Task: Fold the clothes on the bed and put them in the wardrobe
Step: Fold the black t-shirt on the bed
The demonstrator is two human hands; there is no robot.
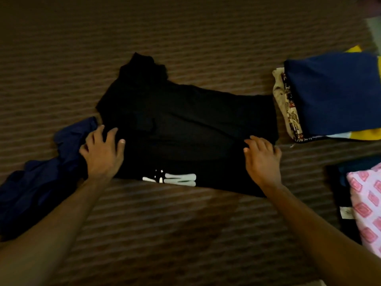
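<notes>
A black garment [185, 124] with a white print near its front edge lies partly folded in the middle of the brown striped bed [185, 234]. My left hand [103, 151] presses flat on its left side with the fingers spread. My right hand [261, 155] rests on its right front corner, fingers slightly bent on the cloth. A crumpled dark blue garment [41, 182] lies at the left, partly under my left wrist.
A stack of folded clothes [334, 93] with a navy piece on top, patterned and yellow pieces beneath, sits at the right. A pink patterned cloth [367, 205] on dark fabric lies at the near right edge.
</notes>
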